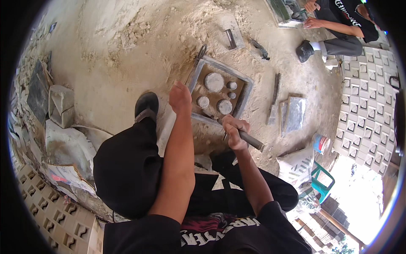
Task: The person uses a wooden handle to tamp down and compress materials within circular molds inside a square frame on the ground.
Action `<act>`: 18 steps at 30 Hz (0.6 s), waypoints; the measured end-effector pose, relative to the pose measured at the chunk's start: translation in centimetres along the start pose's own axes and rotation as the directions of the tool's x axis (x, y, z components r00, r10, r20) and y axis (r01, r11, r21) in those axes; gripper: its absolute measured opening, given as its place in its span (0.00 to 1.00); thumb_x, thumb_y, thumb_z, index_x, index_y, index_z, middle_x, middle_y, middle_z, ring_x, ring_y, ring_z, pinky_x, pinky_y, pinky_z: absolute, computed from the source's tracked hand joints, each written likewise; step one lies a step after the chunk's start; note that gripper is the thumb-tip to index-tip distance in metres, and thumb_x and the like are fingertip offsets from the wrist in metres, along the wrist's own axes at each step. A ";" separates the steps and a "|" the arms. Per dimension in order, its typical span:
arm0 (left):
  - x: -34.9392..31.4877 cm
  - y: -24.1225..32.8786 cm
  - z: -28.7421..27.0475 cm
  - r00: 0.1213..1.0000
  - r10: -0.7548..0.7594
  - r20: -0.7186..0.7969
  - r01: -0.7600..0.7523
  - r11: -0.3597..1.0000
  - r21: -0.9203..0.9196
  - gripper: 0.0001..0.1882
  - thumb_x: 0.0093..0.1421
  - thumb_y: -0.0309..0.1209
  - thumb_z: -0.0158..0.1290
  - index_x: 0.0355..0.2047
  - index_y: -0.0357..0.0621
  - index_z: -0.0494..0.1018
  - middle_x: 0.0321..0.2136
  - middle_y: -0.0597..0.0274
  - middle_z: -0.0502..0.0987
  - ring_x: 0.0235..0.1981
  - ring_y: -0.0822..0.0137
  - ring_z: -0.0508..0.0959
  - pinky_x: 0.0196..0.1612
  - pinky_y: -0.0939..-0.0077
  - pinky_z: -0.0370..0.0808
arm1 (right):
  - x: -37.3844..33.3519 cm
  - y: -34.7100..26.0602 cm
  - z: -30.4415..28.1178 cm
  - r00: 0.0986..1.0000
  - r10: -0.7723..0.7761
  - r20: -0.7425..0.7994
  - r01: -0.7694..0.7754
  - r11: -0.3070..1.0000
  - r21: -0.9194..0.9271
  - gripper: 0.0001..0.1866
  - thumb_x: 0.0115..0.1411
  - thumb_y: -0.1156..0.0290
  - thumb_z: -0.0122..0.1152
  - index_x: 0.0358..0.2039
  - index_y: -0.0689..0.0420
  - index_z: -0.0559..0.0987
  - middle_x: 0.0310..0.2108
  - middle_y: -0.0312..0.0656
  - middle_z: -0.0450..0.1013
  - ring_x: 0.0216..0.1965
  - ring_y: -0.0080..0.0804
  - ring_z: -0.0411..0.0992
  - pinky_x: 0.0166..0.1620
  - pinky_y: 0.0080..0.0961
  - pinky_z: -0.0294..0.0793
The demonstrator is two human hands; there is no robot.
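A square grey mould frame (247,91) lies on the dusty ground before me. Inside it, several round pale discs of differing size, the largest a disc (214,82) at the far left, stand in brown sandy fill. My right hand (235,130) is wrapped round a hand tool with a thick grey handle (252,141); its thin end reaches over the frame's near side, beside the nearest disc. My left hand (180,98) is closed at the frame's left side, near a thin metal rod (196,63) along that edge. My fingers hide whatever they grip.
Beyond the frame lie a flat plate with a short bar (230,39) and a dark tool (259,49). Rightward are a long bar (275,91), stacked slabs (294,114), a can (321,143), a white sack (296,167) and patterned blocks (366,97). Another person (338,25) works at far right.
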State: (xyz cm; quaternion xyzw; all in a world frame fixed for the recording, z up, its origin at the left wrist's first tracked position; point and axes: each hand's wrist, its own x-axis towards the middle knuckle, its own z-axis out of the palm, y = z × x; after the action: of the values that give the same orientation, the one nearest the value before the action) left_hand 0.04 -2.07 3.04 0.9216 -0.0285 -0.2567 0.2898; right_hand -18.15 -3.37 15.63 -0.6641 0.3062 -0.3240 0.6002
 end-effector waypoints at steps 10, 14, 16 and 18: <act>0.0 0.1 -0.4 0.984 0.175 0.036 -0.177 0.982 0.061 0.31 0.66 0.45 0.28 0.32 0.34 0.77 0.31 0.37 0.78 0.36 0.37 0.77 0.44 0.46 0.72 | 2.2 -0.1 0.3 0.939 0.048 -0.341 -0.030 0.998 0.056 0.16 0.55 0.76 0.45 0.10 0.60 0.61 0.12 0.34 0.57 0.15 0.20 0.53 0.19 0.23 0.50; 0.3 0.1 -0.2 0.999 0.026 0.048 -0.027 0.999 0.017 0.32 0.67 0.46 0.28 0.35 0.34 0.77 0.34 0.37 0.77 0.39 0.37 0.76 0.47 0.48 0.71 | 5.1 -0.6 0.4 0.972 -0.042 -0.230 0.020 0.995 -0.098 0.14 0.54 0.75 0.46 0.13 0.63 0.65 0.11 0.35 0.58 0.15 0.20 0.55 0.20 0.24 0.53; 0.3 0.7 -0.8 0.995 -0.039 0.093 0.038 0.999 0.017 0.32 0.67 0.46 0.27 0.37 0.34 0.77 0.36 0.37 0.77 0.41 0.37 0.76 0.48 0.48 0.70 | 5.4 2.1 0.3 0.991 -0.009 -0.135 -0.008 0.991 -0.130 0.12 0.53 0.76 0.46 0.14 0.63 0.66 0.12 0.35 0.59 0.15 0.20 0.56 0.20 0.23 0.53; 0.6 0.9 -1.0 0.996 -0.043 0.073 0.043 0.999 0.005 0.33 0.67 0.47 0.27 0.37 0.34 0.77 0.36 0.37 0.77 0.41 0.38 0.76 0.49 0.49 0.70 | 6.6 0.5 1.1 0.991 0.051 -0.122 -0.063 0.994 -0.094 0.11 0.53 0.76 0.47 0.15 0.64 0.67 0.13 0.35 0.60 0.16 0.21 0.57 0.20 0.23 0.54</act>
State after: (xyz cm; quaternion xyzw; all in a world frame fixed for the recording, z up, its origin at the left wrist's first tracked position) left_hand 1.14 -2.40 4.00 0.9124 -0.0195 -0.2964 0.2816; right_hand -13.35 -7.99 15.49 -0.6630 0.3758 -0.3304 0.5568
